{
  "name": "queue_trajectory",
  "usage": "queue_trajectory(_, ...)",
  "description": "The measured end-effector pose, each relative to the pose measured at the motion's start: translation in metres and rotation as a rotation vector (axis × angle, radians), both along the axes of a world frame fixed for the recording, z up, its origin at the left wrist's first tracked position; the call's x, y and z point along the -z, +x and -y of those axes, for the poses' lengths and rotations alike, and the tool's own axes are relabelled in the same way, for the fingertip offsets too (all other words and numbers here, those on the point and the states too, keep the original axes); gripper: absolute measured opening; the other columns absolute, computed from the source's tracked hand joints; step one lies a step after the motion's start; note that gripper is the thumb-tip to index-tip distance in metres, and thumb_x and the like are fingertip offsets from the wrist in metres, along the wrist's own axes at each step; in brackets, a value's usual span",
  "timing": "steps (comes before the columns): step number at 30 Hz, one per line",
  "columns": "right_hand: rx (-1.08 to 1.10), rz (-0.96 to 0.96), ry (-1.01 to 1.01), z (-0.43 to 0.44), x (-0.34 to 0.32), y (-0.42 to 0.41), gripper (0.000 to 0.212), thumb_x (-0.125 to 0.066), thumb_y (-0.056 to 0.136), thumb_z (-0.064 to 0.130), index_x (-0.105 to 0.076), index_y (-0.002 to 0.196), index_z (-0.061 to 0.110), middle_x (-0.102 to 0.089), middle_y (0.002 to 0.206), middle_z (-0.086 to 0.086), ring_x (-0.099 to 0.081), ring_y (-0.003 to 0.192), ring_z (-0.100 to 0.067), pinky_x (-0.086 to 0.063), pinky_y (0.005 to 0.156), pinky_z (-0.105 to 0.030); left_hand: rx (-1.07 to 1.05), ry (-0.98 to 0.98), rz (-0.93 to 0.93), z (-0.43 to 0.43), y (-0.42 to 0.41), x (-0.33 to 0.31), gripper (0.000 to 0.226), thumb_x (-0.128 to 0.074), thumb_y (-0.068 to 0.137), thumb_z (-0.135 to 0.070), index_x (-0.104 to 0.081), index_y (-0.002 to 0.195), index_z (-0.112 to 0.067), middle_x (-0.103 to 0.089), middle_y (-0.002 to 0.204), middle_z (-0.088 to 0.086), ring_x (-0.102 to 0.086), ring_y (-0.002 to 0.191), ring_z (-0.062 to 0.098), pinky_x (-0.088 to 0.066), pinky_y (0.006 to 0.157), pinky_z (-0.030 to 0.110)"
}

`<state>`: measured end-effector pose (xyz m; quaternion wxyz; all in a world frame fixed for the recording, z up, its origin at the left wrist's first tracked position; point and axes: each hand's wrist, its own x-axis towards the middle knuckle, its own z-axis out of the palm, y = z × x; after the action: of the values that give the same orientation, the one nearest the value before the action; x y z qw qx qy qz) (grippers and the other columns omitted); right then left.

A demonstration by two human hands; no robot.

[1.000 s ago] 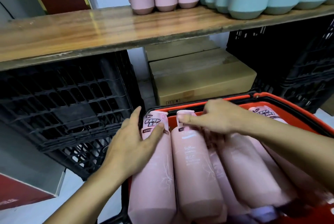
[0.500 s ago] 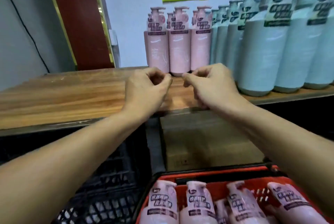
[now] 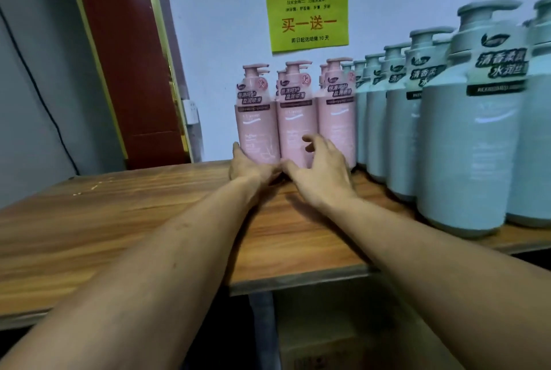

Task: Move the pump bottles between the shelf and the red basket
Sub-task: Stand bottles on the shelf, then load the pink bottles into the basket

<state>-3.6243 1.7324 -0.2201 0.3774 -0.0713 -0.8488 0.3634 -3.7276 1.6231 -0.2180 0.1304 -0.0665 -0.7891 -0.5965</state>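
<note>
Pink pump bottles [image 3: 295, 119] stand upright in a tight group at the back of the wooden shelf [image 3: 119, 220], against the wall. My left hand [image 3: 249, 165] is at the base of the leftmost pink bottle [image 3: 257, 122], thumb spread against its left side, fingers hidden behind the hand. My right hand [image 3: 323, 169] hovers just in front of the middle and right pink bottles, fingers spread and holding nothing. The red basket is out of view.
A long row of pale green pump bottles [image 3: 468, 143] fills the shelf's right side, close to my right forearm. A green paper sign [image 3: 307, 14] hangs on the wall above. A cardboard box [image 3: 343, 331] sits under the shelf. A dark red door frame [image 3: 125, 56] stands at the left.
My view rose from the basket to the shelf. Both hands left the basket's bottles, passed over the shelf edge with fingers pinched, and now reach the pink bottles at the back, the right hand opened.
</note>
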Motion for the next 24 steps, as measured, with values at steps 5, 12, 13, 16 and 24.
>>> queue_trajectory(5,-0.064,0.013,-0.053,-0.002,-0.001,-0.001,0.078,-0.075,0.084,0.054,-0.044,0.150,0.026,-0.053,0.148,-0.002,-0.051,0.135,-0.021,-0.038,0.115,-0.033,-0.060,-0.141,-0.041,0.010,0.008,-0.011,0.083,-0.084,0.039,-0.049,-0.053,0.112,-0.025,-0.069,0.109,-0.003,-0.066,0.104,0.021,-0.052,0.098,0.031)
queue_trajectory(12,-0.171,-0.072,-0.118,0.002,-0.002,0.010,0.098,-0.076,0.080,0.063,-0.028,0.159,0.033,-0.045,0.157,0.000,-0.049,0.139,-0.018,-0.038,0.118,-0.042,0.147,-0.257,-0.104,0.024,0.052,-0.011,0.084,-0.089,0.039,-0.049,-0.059,0.113,-0.022,-0.074,0.100,0.004,-0.071,0.095,0.029,-0.060,0.082,0.044)
queue_trajectory(13,-0.195,-0.094,-0.110,0.005,-0.003,0.013,0.100,-0.077,0.079,0.064,-0.026,0.160,0.034,-0.047,0.156,-0.001,-0.053,0.136,-0.019,-0.040,0.117,-0.043,0.184,-0.273,-0.120,0.026,0.060,-0.011,0.080,-0.089,0.042,-0.045,-0.061,0.112,-0.020,-0.074,0.099,0.007,-0.072,0.094,0.030,-0.060,0.079,0.047)
queue_trajectory(16,-0.230,-0.162,-0.062,0.015,-0.006,0.027,0.111,-0.070,0.072,0.074,-0.017,0.162,0.037,-0.055,0.149,-0.001,-0.060,0.129,-0.020,-0.045,0.113,-0.042,0.220,-0.330,-0.173,0.030,0.085,-0.011,0.074,-0.086,0.043,-0.038,-0.062,0.111,-0.017,-0.075,0.092,0.003,-0.073,0.086,0.026,-0.061,0.074,0.044)
queue_trajectory(24,-0.301,-0.276,-0.043,0.033,-0.009,0.087,0.118,-0.060,0.070,0.079,-0.009,0.165,0.030,-0.034,0.165,0.010,-0.040,0.142,0.000,-0.031,0.115,-0.016,0.199,-0.424,-0.245,0.053,0.160,-0.012,0.079,-0.080,0.036,-0.047,-0.058,0.108,-0.025,-0.072,0.094,-0.004,-0.069,0.087,0.018,-0.059,0.074,0.037)
